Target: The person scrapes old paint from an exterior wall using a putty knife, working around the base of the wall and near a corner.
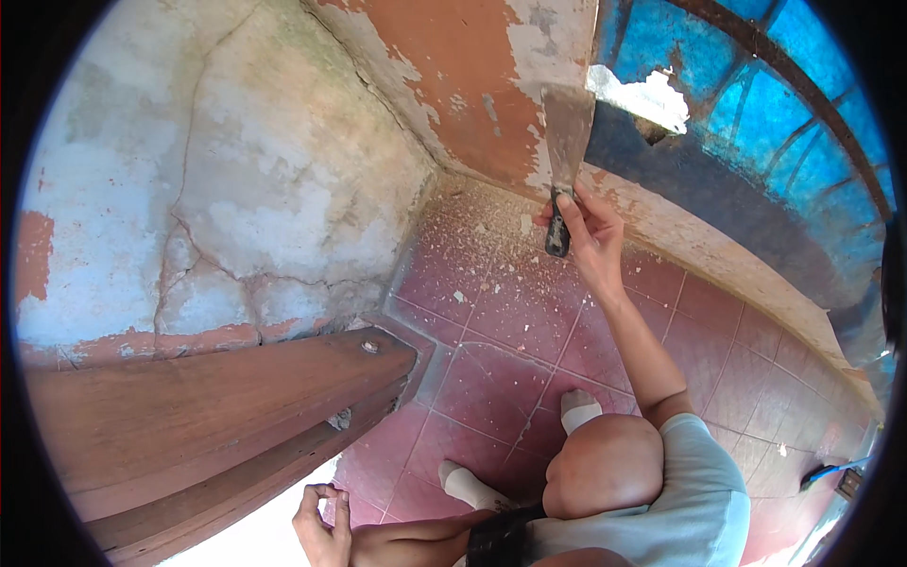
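Observation:
My right hand (593,231) grips a putty knife (567,137) by its black handle, the thumb lying along it. The wide, worn metal blade points up, against or just in front of the wall strip (463,66) where orange and white paint is peeling. Whether the blade edge touches the wall I cannot tell. At the lower left, my left hand (323,529) is held near the wooden bench-like beam (236,397), apart from it. Its fingers curl in toward the thumb, and nothing shows in them.
Paint flakes (491,255) litter the red tiled floor (482,387) by the wall corner. A cracked, stained wall (265,170) rises on the left. To the right hangs a torn blue sheet (756,104) beside a curved ledge (737,255). A blue-handled tool (836,470) lies far right.

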Available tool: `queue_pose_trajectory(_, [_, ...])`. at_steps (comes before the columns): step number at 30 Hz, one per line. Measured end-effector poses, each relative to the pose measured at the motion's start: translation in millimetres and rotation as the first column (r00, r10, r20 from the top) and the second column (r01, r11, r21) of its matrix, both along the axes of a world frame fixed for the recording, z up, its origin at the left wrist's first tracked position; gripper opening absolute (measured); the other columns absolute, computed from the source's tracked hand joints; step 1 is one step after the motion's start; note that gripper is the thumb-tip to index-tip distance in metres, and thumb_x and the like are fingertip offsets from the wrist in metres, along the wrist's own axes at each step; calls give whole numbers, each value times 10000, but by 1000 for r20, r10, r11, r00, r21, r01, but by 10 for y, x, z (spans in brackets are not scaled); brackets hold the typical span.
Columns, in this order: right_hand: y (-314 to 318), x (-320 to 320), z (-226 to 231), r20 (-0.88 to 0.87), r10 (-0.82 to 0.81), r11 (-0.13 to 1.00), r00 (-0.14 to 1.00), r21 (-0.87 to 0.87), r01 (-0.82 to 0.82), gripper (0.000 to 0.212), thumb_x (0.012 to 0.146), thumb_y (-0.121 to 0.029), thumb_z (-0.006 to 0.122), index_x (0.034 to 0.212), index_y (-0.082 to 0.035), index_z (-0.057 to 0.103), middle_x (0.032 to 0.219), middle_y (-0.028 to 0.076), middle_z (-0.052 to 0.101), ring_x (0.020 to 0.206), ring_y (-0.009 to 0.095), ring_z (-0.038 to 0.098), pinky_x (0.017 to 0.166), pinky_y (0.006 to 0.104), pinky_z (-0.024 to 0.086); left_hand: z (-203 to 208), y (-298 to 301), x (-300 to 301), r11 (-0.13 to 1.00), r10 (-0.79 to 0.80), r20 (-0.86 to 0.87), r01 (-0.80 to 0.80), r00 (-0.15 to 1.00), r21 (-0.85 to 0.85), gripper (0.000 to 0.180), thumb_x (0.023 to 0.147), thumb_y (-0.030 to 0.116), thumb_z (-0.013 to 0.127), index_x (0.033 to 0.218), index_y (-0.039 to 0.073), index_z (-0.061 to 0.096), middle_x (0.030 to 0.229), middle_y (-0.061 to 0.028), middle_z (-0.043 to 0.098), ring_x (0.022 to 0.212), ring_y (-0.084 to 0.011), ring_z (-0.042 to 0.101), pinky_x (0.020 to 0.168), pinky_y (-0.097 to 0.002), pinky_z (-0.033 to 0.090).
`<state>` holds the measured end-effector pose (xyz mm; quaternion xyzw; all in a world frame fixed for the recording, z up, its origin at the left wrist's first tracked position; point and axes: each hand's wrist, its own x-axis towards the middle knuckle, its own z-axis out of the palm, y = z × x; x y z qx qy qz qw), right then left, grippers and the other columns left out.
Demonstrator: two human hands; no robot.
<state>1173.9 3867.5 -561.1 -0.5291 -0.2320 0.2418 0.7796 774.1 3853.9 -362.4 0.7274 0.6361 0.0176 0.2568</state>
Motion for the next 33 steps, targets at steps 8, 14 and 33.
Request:
queue_pose_trajectory(8, [28, 3, 294, 61, 17, 999, 998, -32, -15, 348, 932, -134, 596, 1251, 2, 559, 801, 71, 656, 741, 130, 634, 628, 261, 496, 29, -33, 0, 1000, -11, 19, 11, 1000, 8, 136, 890, 108, 600, 900, -25, 571, 813, -142, 614, 806, -218, 555, 790, -329, 438])
queue_pose_trajectory(14, [86, -39, 321, -55, 14, 998, 998, 68, -10, 346, 934, -118, 588, 1247, 24, 551, 804, 90, 650, 744, 156, 642, 661, 282, 528, 77, -95, 34, 1000, 8, 21, -8, 1000, -4, 152, 889, 123, 606, 894, -26, 575, 810, -141, 611, 807, -218, 546, 795, -337, 433])
queue_pose_trajectory(33, [127, -73, 448, -29, -35, 999, 999, 38, 36, 343, 933, -135, 596, 1230, 31, 558, 795, 78, 652, 737, 138, 643, 625, 251, 501, 144, -157, -4, 1000, 0, 19, 0, 1000, 19, 157, 892, 125, 605, 902, -29, 575, 817, -135, 615, 809, -216, 555, 793, -328, 438])
